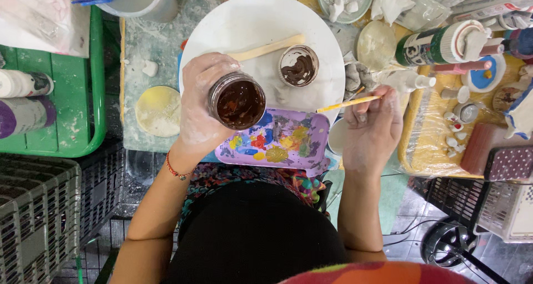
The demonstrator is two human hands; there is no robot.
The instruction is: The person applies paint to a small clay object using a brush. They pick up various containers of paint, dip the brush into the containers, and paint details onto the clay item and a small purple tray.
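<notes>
My left hand grips an open glass jar of brown paint, held tilted over a purple palette tray smeared with several colours. Its lid, coated with brown paint, lies upside down on a large white plate beside a flat wooden stick. My right hand holds a thin yellow-handled brush level, pointing left toward the jar. Both hands are dusted with white.
A green tray with paint bottles sits at left over grey crates. A round yellow disc lies left of the plate. At right stand a green-and-white bottle, small clay pieces on a yellow board and a brown block.
</notes>
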